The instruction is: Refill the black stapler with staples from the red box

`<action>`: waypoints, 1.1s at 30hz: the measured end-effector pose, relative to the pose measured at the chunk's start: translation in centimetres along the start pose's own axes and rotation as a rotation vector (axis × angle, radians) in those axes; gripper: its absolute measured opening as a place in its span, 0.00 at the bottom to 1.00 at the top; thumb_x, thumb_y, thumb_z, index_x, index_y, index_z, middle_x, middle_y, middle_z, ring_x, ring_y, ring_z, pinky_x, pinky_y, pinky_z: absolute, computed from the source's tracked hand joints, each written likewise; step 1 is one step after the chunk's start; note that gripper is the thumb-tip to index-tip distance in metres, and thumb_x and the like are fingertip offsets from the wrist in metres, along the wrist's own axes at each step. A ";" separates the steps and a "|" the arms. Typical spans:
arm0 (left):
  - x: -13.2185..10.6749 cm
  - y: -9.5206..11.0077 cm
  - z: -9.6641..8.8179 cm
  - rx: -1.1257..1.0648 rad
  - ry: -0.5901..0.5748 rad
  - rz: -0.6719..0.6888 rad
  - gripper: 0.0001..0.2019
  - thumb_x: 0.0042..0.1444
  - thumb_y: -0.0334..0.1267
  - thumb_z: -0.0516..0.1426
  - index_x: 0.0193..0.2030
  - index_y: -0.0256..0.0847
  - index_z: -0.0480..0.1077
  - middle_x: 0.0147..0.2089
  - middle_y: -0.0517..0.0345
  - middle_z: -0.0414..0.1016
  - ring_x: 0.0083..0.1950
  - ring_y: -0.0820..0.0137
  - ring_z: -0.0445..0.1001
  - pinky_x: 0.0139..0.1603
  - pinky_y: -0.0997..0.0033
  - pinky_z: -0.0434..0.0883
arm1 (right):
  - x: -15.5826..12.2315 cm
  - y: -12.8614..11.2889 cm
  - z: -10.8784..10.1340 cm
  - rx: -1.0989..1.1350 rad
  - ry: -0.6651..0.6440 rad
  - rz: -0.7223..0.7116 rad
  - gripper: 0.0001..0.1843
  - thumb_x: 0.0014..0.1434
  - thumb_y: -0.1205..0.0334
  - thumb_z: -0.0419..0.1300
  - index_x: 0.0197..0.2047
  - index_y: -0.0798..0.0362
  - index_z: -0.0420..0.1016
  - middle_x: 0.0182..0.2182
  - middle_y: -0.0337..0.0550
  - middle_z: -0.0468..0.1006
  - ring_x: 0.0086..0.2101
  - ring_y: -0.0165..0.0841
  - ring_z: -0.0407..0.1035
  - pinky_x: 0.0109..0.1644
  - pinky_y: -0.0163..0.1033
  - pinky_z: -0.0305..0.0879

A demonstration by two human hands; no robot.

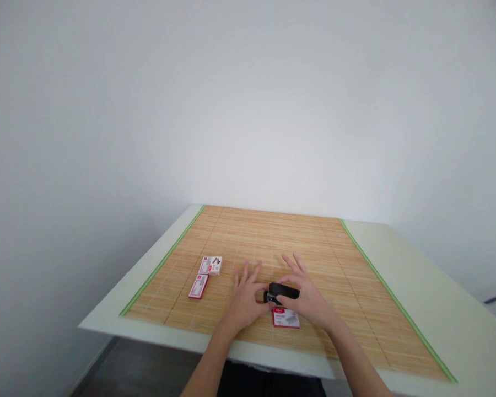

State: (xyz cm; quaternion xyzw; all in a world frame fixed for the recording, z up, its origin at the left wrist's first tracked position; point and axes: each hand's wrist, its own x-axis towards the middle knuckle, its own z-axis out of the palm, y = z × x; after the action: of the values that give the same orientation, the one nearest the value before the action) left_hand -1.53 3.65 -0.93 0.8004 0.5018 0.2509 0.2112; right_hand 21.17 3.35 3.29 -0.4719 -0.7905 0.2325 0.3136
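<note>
A small black stapler [284,290] lies low over the bamboo mat, its front end toward the left. My right hand [308,298] grips its body between thumb and index finger, with the other fingers raised and spread. At the front end, the thumb and index finger of my left hand [244,303] close around the stapler's nose, while its remaining fingers fan out over the mat. Just below the stapler, nearer to me, is a red and white box [286,318] with a grey picture on it. The underside of the stapler is partly hidden by my fingers.
Left of my hands, a white box with a dark picture [215,266] sits against a red and white box [204,265]. Another red and white box [198,286] lies just in front of them. The green-edged bamboo mat [281,231] covers much of the white table [430,270], which meets a wall behind.
</note>
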 end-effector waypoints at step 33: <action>-2.9 4.4 -1.8 0.000 -0.130 0.305 0.45 0.45 0.16 0.50 0.68 0.59 0.66 0.75 0.65 0.56 0.76 0.61 0.53 0.77 0.52 0.55 | -7.9 5.3 0.8 -0.150 0.406 0.105 0.13 0.59 0.48 0.67 0.37 0.45 0.71 0.57 0.48 0.74 0.64 0.52 0.60 0.68 0.64 0.59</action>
State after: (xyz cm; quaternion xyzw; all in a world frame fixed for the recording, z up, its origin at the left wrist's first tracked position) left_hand -0.62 -0.61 2.53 0.8818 0.3599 0.2277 0.2025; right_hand 26.60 -1.38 -2.95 -0.5717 -0.7003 0.0894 0.4180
